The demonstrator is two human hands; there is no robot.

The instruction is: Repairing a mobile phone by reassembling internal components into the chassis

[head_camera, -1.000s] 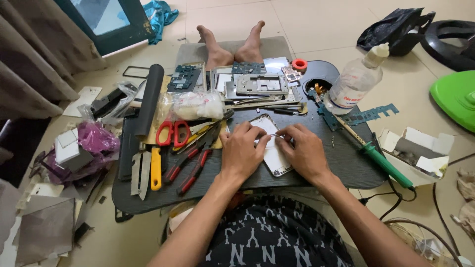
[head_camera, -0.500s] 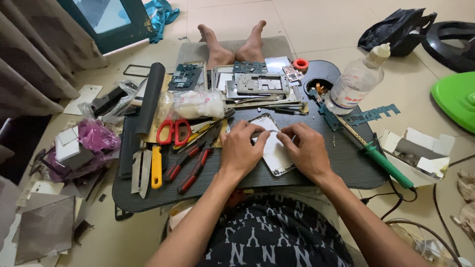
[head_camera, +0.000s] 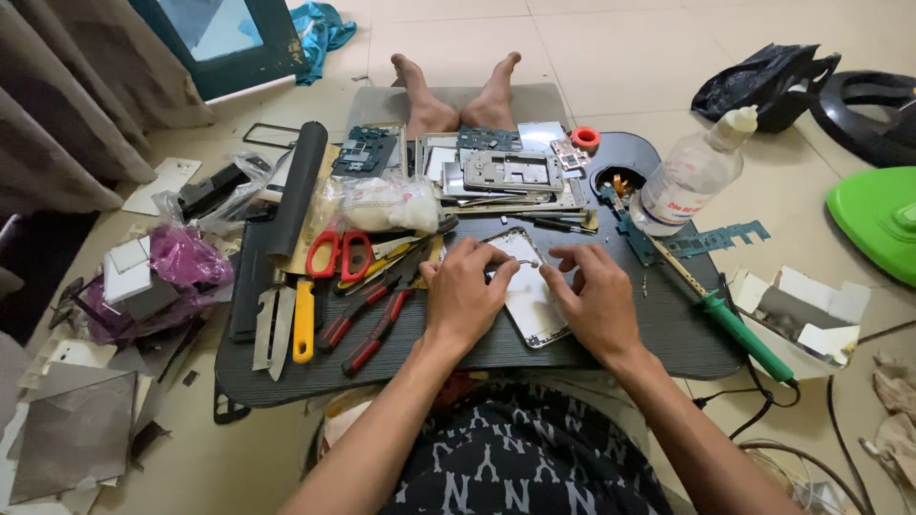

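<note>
**Both hands pinning a phone shell on a crowded tray**

The left hand [head_camera: 465, 294] and right hand [head_camera: 593, 298] lie close together but not joined, both pressed down on the phone shell [head_camera: 530, 298], fingertips curled onto its far end. Neither truly clamps it; they pin it flat to the tray [head_camera: 658, 329], at its near middle.

Slips are the likeliest trouble. The shell is thin and pale (a bare frame, by the look of it), and hard fingertip pressure on one end could bend or crack it. If it skids left, it would meet the pliers [head_camera: 367, 319] and scissors [head_camera: 339, 254] lying just beside the left hand. A jerk to the right could knock the soldering iron [head_camera: 733, 322], whose cord trails off the near right edge, or tip the bottle [head_camera: 692, 174] at far right over the circuit boards [head_camera: 510, 172] stacked at the far side.
</note>
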